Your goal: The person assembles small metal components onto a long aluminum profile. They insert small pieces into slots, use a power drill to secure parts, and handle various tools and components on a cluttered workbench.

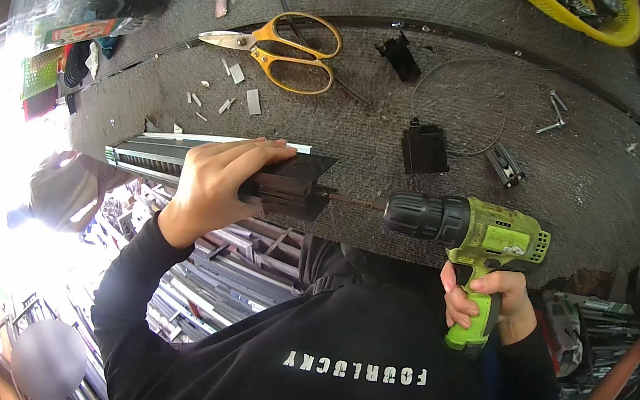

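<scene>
My left hand [216,181] grips a long grey metal profile [150,156] with a black end piece [293,184], holding it flat at the edge of the grey carpeted bench [442,144]. A lime-green cordless drill [479,235] is held by its handle in my right hand [486,297]. The drill points left, and its bit [356,202] touches the black end piece.
Yellow-handled scissors [276,48] lie at the back of the bench, with small cut scraps [229,93] near them. Two black plastic blocks [424,147], a thin wire loop and metal fittings [553,114] sit to the right. A yellow basket [588,13] stands far right. Stacked metal profiles [236,270] lie below.
</scene>
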A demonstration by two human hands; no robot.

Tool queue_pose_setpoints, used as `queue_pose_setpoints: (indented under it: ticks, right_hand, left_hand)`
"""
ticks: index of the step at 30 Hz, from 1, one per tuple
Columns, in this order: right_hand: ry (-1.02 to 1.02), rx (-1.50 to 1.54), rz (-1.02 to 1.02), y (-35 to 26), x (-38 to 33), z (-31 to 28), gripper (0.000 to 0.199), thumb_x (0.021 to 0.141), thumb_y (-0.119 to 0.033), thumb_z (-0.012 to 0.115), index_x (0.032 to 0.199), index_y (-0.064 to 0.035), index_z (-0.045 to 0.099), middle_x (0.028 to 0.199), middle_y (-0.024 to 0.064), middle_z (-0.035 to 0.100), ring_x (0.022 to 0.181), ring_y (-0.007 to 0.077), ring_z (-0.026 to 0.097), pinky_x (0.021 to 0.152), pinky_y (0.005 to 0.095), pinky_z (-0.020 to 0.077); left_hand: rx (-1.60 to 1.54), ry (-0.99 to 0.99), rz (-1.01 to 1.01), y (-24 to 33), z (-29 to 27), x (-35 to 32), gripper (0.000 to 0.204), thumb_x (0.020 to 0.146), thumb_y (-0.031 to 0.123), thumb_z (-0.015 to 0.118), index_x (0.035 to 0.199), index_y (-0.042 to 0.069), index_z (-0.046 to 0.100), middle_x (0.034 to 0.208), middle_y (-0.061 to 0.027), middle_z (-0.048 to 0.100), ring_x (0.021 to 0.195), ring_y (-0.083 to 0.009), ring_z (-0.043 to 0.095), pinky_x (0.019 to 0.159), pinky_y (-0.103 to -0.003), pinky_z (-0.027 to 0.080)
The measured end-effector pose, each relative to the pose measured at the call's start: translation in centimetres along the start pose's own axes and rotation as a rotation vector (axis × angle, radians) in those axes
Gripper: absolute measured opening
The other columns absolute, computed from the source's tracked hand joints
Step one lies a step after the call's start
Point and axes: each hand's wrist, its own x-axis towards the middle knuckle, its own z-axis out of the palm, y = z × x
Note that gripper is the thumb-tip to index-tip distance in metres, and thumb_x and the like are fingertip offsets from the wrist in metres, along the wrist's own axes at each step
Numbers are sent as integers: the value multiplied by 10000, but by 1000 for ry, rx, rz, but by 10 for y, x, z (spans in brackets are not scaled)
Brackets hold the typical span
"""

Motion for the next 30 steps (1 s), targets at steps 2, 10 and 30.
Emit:
queue_pose_setpoints:
  ticks: [2,10,30]
  right_hand:
    - [-17,14,-6,-1,-2,-1,401,852,-255,587,1092,64,551,662,73,561,609,213,616,690,383,540]
    - [27,47,32,1,-7,-3,338,873,-204,593,1073,66,558,669,84,573,598,196,594,668,376,532]
    - [199,-266,-54,-23,1,27,323,876,-102,736,1181,-18,669,871,62,694,714,130,667,678,300,556]
  left_hand:
    - [-6,-24,-7,-2,5,3,585,542,-1,752,1123,56,716,1098,-99,769,1003,-304,754,858,-362,618]
    - [10,-71,-13,-4,7,1,564,547,29,772,1109,41,722,1109,-130,767,1030,-313,752,873,-376,618]
    - [-106,-200,-31,-12,-10,12,490,596,96,858,1068,63,729,947,-98,763,792,-266,755,674,-333,595]
